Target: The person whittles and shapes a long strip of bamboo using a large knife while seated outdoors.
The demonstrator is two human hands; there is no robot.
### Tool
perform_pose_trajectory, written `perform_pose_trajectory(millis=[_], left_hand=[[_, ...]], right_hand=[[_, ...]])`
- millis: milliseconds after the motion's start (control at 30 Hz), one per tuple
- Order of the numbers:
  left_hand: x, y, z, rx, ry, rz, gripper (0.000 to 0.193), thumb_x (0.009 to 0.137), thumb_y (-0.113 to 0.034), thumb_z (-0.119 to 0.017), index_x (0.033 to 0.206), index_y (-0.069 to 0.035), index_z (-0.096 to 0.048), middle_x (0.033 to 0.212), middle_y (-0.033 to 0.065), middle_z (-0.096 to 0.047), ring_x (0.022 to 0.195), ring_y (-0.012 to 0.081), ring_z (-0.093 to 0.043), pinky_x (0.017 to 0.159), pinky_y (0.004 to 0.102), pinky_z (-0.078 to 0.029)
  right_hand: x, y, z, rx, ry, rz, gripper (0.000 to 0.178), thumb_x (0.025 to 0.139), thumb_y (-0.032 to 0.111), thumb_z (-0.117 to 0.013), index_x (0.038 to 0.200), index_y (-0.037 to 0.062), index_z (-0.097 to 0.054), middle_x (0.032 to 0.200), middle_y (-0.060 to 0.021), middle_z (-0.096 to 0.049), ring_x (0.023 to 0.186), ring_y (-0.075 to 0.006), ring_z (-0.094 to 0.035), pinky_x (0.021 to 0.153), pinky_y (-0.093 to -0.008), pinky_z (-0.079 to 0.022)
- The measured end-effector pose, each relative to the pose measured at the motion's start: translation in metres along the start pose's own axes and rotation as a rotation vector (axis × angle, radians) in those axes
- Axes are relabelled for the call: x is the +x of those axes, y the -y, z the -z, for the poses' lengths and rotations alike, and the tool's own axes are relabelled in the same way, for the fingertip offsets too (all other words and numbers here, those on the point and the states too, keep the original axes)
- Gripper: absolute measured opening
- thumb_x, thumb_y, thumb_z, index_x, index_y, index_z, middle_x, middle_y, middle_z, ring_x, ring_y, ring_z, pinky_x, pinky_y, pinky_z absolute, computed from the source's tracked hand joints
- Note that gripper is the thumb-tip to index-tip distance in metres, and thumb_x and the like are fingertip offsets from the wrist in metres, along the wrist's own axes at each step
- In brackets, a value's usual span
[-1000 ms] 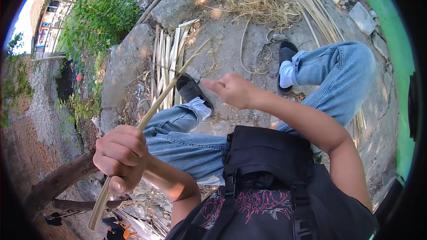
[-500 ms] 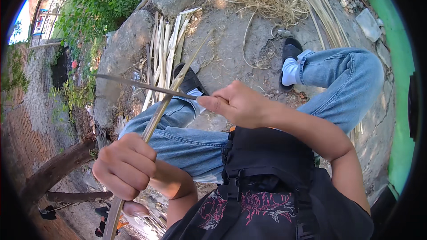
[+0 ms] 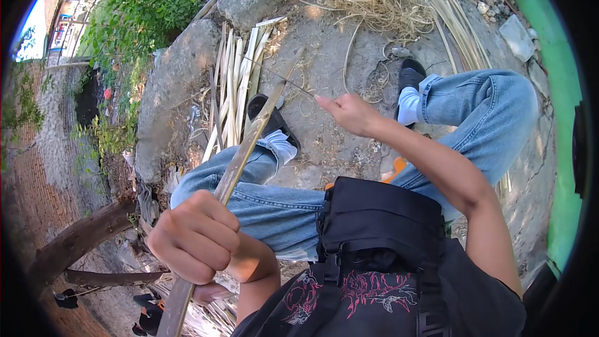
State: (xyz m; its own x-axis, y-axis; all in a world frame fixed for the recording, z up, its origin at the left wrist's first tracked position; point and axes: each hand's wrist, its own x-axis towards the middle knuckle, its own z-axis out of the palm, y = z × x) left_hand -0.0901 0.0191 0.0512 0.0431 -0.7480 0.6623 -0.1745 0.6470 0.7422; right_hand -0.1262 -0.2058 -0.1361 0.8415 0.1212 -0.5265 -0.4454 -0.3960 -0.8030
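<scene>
A long, flat bamboo strip (image 3: 245, 147) slants up from the lower left, held in the closed fist of my left hand (image 3: 194, 237). Its far end narrows over the ground beyond my sandal. My right hand (image 3: 350, 114) is closed round the handle end of a knife (image 3: 304, 90), and the handle itself is hidden in the fingers. Turned nearly edge-on, the thin blade crosses the strip close to its far tip. Whether the edge touches the strip cannot be made out.
Split strips (image 3: 240, 81) lie in a bundle beyond my left foot, with more long strips (image 3: 458, 25) at the far right. A heap of curly shavings (image 3: 380, 3) sits at the top. Stone blocks (image 3: 181, 68) and a dark log (image 3: 84, 231) border the left; a green wall (image 3: 558, 150) stands right.
My right hand and the knife have moved away from me, toward the strip's far tip, and the blade has turned edge-on. My left fist has shifted slightly right with the strip.
</scene>
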Motion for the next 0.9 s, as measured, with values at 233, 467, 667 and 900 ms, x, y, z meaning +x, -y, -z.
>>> perform_pose_trajectory(millis=[233,467,667,900], left_hand=[[-0.005,-0.012,-0.002,0.001,-0.114,-0.039,0.044,0.072,-0.002,-0.059,0.044,-0.011,-0.026,0.041,-0.0036,-0.025,0.031,0.0072,-0.024,0.035,0.0234,-0.012],[-0.008,-0.012,-0.021,0.549,-1.109,-0.221,0.044,0.08,-0.029,-0.054,0.051,-0.016,-0.023,0.044,-0.005,-0.021,0.039,0.0075,-0.017,0.042,0.0265,-0.014],[0.017,-0.016,-0.035,0.644,-1.227,-0.313,0.054,0.084,-0.056,-0.047,0.055,-0.017,-0.023,0.052,-0.002,-0.021,0.048,0.0089,-0.019,0.046,0.0276,-0.015],[0.003,-0.031,-0.028,0.578,-1.27,-0.279,0.056,0.082,-0.065,-0.027,0.056,-0.016,-0.021,0.054,-0.0011,-0.019,0.05,0.011,-0.018,0.047,0.0271,-0.014]], right_hand=[[-0.006,-0.004,-0.021,0.137,-0.016,0.227,0.067,0.093,0.05,-0.043,0.052,-0.0036,-0.046,0.044,-0.0075,-0.037,0.046,-0.0157,-0.033,0.046,-0.0369,-0.033],[-0.003,0.004,-0.027,0.113,-0.098,0.259,0.072,0.089,0.057,-0.042,0.052,-0.0042,-0.05,0.046,-0.0149,-0.044,0.045,-0.0229,-0.045,0.049,-0.0406,-0.036],[-0.024,-0.001,-0.026,0.028,-0.053,0.259,0.068,0.09,0.054,-0.043,0.055,-0.0038,-0.053,0.048,-0.0172,-0.047,0.046,-0.0278,-0.045,0.05,-0.0413,-0.037],[-0.042,0.038,-0.035,0.097,0.058,0.376,0.062,0.093,0.048,-0.044,0.059,-0.0039,-0.051,0.044,-0.0111,-0.038,0.044,-0.0164,-0.035,0.046,-0.0368,-0.034]])
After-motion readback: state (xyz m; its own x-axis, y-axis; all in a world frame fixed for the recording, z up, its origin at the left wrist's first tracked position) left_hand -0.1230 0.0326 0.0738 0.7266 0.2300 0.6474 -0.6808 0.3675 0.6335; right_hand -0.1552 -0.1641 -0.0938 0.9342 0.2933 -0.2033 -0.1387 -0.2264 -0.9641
